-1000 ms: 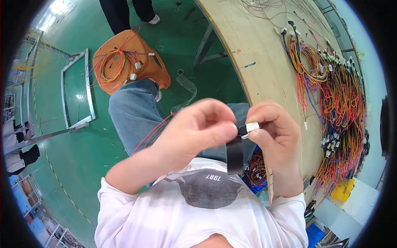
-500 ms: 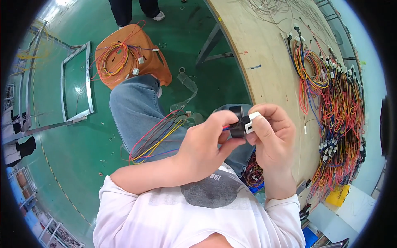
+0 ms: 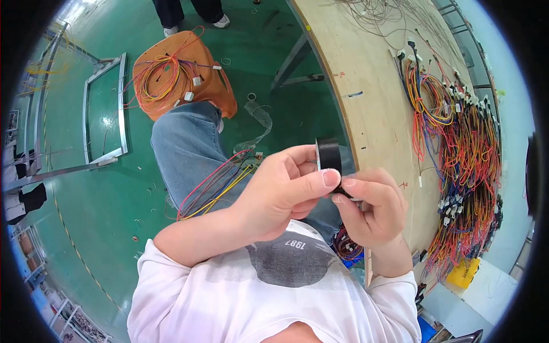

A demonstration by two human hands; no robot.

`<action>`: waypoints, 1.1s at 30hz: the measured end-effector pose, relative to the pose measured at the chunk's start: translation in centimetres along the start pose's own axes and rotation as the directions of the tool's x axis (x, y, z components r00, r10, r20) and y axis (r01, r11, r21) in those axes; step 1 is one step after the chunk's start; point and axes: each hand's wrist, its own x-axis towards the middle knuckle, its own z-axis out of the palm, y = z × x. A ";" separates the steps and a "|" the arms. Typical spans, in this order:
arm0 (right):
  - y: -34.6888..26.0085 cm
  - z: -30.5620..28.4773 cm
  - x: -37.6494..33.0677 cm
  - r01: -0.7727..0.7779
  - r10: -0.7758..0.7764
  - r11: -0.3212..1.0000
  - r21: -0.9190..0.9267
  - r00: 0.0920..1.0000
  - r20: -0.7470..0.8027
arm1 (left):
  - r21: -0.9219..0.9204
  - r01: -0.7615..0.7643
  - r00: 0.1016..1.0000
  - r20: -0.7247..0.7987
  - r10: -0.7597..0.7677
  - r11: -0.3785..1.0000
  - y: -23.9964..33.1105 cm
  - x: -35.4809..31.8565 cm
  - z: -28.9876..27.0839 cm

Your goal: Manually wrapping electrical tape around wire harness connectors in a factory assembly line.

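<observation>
My left hand [image 3: 280,191] is closed around a roll of black tape [image 3: 328,153], its thumb lying along the near side. Close against it, my right hand [image 3: 374,208] pinches with thumb and forefinger beside the roll's lower edge. A small dark bit shows between the fingertips, but what the right hand holds is mostly hidden. The white connector seen earlier is covered by the fingers. A bundle of red, yellow and dark wires [image 3: 216,191] lies over my lap, passing behind my left forearm.
On the left, an orange stool [image 3: 214,86] bears a coil of wires [image 3: 166,80] with white connectors. A wooden table [image 3: 366,114] runs along the right, with many wire harnesses [image 3: 469,154] heaped at its far side. Another person's legs [image 3: 189,11] stand beyond the stool.
The tape roll has turned and sits higher, with my left thumb now across its near side. My right hand has shifted slightly down, and the white connector has gone out of sight.
</observation>
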 end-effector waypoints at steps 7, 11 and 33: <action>-1.0 -1.1 0.0 -0.404 0.403 0.909 0.099 0.915 0.033 | 0.127 -0.378 0.923 0.127 0.363 0.917 -0.4 -0.4 -0.4; -1.1 -1.3 1.2 -0.710 0.743 0.423 0.564 0.628 0.234 | 0.390 -0.803 0.592 0.609 0.527 0.451 0.1 0.6 -2.1; 0.1 -0.7 0.0 -0.473 0.464 0.820 0.323 0.879 0.111 | -0.157 0.020 0.999 -0.025 -0.024 0.987 0.9 0.5 -0.4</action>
